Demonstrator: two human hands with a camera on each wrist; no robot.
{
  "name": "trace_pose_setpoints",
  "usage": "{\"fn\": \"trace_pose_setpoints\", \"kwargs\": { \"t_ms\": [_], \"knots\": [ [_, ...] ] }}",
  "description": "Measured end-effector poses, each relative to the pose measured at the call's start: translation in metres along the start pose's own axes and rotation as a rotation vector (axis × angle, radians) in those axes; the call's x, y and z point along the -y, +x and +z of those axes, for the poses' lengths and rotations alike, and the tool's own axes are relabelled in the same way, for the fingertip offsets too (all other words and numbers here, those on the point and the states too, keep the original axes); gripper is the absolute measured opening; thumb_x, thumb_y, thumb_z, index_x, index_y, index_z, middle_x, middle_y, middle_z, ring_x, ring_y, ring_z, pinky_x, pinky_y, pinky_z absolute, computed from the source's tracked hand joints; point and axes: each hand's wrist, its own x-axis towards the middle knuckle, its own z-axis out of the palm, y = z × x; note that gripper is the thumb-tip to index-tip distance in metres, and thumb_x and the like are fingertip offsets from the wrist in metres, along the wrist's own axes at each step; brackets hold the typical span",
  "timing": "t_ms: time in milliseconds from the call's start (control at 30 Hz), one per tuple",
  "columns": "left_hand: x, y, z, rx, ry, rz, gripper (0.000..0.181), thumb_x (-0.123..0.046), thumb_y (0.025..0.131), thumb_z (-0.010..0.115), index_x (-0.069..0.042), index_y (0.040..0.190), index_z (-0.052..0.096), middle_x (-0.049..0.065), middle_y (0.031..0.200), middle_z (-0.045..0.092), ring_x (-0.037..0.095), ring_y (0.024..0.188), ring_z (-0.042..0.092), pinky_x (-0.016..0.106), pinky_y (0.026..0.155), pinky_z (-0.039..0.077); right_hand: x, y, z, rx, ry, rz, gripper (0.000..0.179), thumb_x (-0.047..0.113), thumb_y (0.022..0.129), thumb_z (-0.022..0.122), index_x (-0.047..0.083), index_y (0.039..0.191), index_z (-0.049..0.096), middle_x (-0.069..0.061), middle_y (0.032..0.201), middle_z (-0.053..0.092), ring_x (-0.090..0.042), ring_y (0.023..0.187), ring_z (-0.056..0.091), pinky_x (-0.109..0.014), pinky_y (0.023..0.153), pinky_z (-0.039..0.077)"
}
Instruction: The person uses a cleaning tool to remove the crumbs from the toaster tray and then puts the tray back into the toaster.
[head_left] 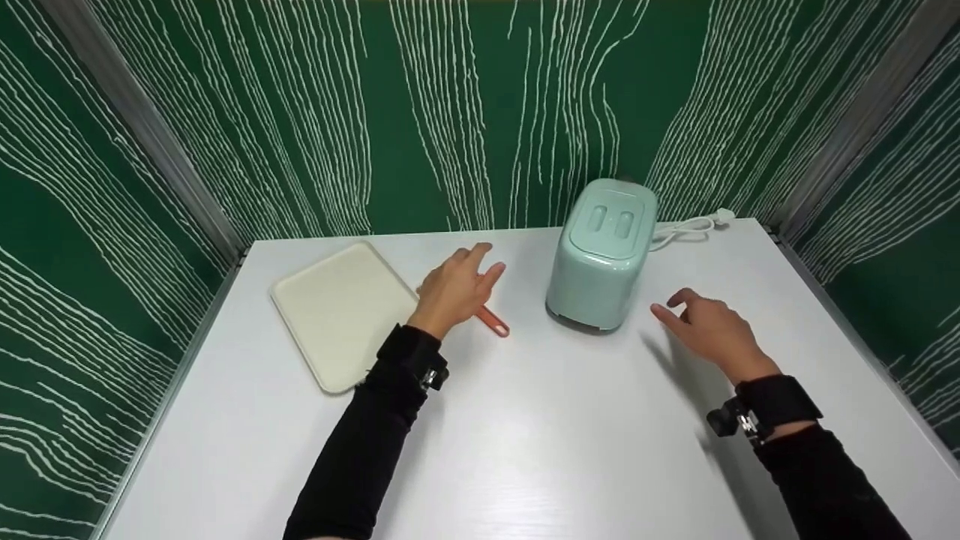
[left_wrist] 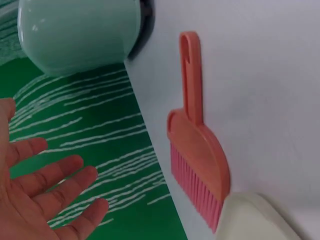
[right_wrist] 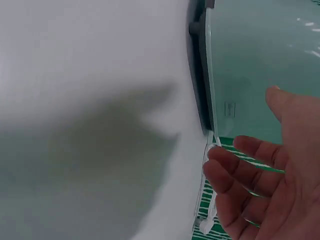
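My left hand (head_left: 456, 289) hovers over an orange hand brush, its fingers spread and nothing in them. In the head view only the brush's handle (head_left: 493, 321) shows past the hand. The left wrist view shows the whole brush (left_wrist: 197, 135) with pink bristles, lying against the corner of a cream tray (head_left: 341, 315). A mint-green toaster (head_left: 604, 255) with a lid on top stands between my two hands. My right hand (head_left: 709, 330) is raised to the right of the toaster, fingers loosely bent and holding nothing; its shadow falls on the table.
A white cord with a plug (head_left: 722, 217) runs out behind the toaster to the right. The white table (head_left: 525, 442) meets a green, white-streaked wall (head_left: 450, 112) at the back, with metal posts (head_left: 161, 127) at the corners.
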Motion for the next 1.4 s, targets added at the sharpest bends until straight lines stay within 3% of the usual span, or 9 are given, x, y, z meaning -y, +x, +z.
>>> {"fn": "trace_pose_setpoints", "kwargs": {
  "t_ms": [133,333,467,800,1033,1200,1300,1400],
  "knots": [
    [-0.017,0.005,0.008,0.009,-0.015,0.042,0.059,-0.054,0.113,0.046,-0.017,0.159,0.051,0.014,0.147,0.065,0.031,0.133,0.067,0.048,0.112,0.055,0.008,-0.005,0.011,-0.011,0.037,0.001,0.069,0.065,0.107,0.051,0.000,0.127,0.065,-0.011,0.093,0.076,-0.021,0.076,0.065,-0.033,0.065,0.047],
    [-0.045,0.009,0.015,0.028,-0.037,0.045,0.059,-0.055,0.113,0.044,-0.020,0.160,0.048,0.012,0.148,0.064,0.028,0.130,0.068,0.044,0.109,0.058,0.022,-0.009,0.029,0.037,0.205,0.006,0.061,0.057,0.109,0.054,-0.001,0.121,0.067,-0.012,0.089,0.076,-0.020,0.078,0.066,-0.033,0.072,0.050],
    [-0.058,0.013,0.020,0.024,-0.029,0.050,0.057,-0.055,0.114,0.044,-0.020,0.159,0.049,0.012,0.146,0.065,0.026,0.129,0.069,0.044,0.106,0.059,0.029,-0.011,0.041,0.051,0.296,0.003,0.052,0.049,0.111,0.057,-0.001,0.116,0.069,-0.010,0.082,0.075,-0.019,0.071,0.065,-0.031,0.068,0.051],
    [-0.079,0.024,0.035,0.016,-0.088,-0.019,0.057,-0.055,0.113,0.044,-0.020,0.159,0.048,0.013,0.143,0.065,0.029,0.128,0.069,0.047,0.105,0.059,0.050,-0.016,0.069,0.064,0.463,0.055,0.050,0.047,0.110,0.059,-0.001,0.116,0.070,-0.007,0.080,0.074,-0.014,0.067,0.066,-0.027,0.066,0.053],
    [-0.090,0.031,0.046,0.011,-0.182,-0.089,0.059,-0.056,0.113,0.044,-0.018,0.158,0.046,0.013,0.143,0.064,0.031,0.123,0.070,0.050,0.098,0.060,0.066,-0.015,0.086,0.111,0.791,0.150,0.052,0.039,0.112,0.059,-0.011,0.125,0.063,-0.005,0.075,0.075,-0.010,0.064,0.073,-0.026,0.062,0.063],
    [-0.097,0.036,0.050,0.024,-0.255,-0.149,0.060,-0.057,0.113,0.044,-0.019,0.159,0.041,0.012,0.145,0.061,0.029,0.128,0.067,0.049,0.103,0.058,0.080,-0.011,0.095,0.153,0.985,0.203,0.054,0.036,0.113,0.056,-0.015,0.132,0.057,-0.005,0.077,0.076,-0.011,0.066,0.075,-0.025,0.064,0.064],
    [-0.101,0.039,0.054,0.033,-0.281,-0.170,0.061,-0.057,0.112,0.045,-0.019,0.160,0.039,0.012,0.148,0.059,0.028,0.132,0.065,0.049,0.106,0.057,0.088,-0.008,0.101,0.158,1.137,0.245,0.053,0.032,0.113,0.055,-0.016,0.136,0.051,-0.006,0.080,0.076,-0.011,0.070,0.077,-0.024,0.069,0.065],
    [-0.104,0.040,0.058,0.032,-0.296,-0.182,0.061,-0.057,0.112,0.046,-0.020,0.159,0.040,0.012,0.148,0.060,0.029,0.131,0.066,0.048,0.106,0.057,0.094,-0.005,0.107,0.151,1.359,0.286,0.048,0.024,0.114,0.054,-0.014,0.140,0.045,-0.009,0.087,0.077,-0.015,0.080,0.079,-0.025,0.079,0.066]
  ]
}}
